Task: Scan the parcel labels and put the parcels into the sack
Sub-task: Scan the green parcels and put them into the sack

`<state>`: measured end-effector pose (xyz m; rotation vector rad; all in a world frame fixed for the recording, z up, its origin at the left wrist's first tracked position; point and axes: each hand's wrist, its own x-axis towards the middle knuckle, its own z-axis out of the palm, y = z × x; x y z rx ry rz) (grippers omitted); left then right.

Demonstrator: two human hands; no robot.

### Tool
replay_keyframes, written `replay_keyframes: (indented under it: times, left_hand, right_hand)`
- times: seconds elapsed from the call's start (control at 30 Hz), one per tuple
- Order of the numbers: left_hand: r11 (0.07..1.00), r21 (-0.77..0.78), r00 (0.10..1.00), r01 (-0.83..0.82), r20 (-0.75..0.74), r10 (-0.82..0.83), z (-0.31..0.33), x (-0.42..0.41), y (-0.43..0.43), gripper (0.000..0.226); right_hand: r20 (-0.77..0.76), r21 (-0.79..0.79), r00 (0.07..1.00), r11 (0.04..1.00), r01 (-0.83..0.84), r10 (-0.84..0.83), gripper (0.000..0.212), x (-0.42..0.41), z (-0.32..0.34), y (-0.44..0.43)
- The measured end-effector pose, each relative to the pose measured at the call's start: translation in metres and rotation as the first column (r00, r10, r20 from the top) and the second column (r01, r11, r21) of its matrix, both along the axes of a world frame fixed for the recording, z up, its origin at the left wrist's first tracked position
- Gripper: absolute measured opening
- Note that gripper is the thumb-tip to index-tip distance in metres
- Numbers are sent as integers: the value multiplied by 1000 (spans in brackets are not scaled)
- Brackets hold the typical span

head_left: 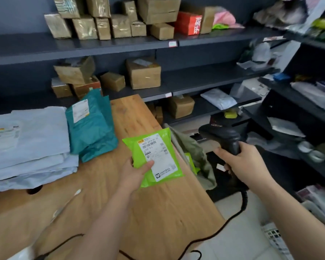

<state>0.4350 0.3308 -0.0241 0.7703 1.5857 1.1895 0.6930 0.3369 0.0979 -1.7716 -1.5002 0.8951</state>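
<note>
My left hand [136, 172] grips a bright green parcel [167, 141] by its lower left corner, thumb on the white label [158, 156], which faces up. The parcel hovers over the right edge of the wooden table [131, 117]. My right hand [244, 162] holds a black barcode scanner [223, 136] by its handle, to the right of the parcel, its head level with the parcel's top edge. An olive-green sack [197, 156] hangs open beside the table, just right of the parcel, with a green parcel [190, 162] showing inside.
Teal parcels [92, 126] and a stack of pale grey parcels [26, 139] lie on the table's left. The scanner's black cable [238, 212] trails down across the table front. Dark shelves [120, 45] with cardboard boxes stand behind; more shelves [298, 113] at right.
</note>
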Motion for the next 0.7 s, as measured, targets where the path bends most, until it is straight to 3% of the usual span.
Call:
replay_keyframes:
  times: [0.1, 0.23, 0.37, 0.7]
  left_hand:
    - [1000, -16, 1000, 6, 17, -6, -8, 27, 36, 34]
    - [998, -45, 999, 44, 23, -43, -22, 55, 92, 42]
    - [991, -60, 990, 117, 81, -112, -39, 93, 149, 33]
    - [939, -316, 979, 137, 190, -79, -132, 183, 253, 33]
  right_hand:
    - [-30, -39, 999, 999, 16, -17, 22, 21, -16, 30]
    - [-48, -80, 997, 996, 51, -55, 28, 45, -41, 67]
    - [-79, -101, 990, 989, 110, -118, 26, 72, -66, 103]
    - [-210, -209, 958, 966, 151, -195, 23, 130, -144, 203]
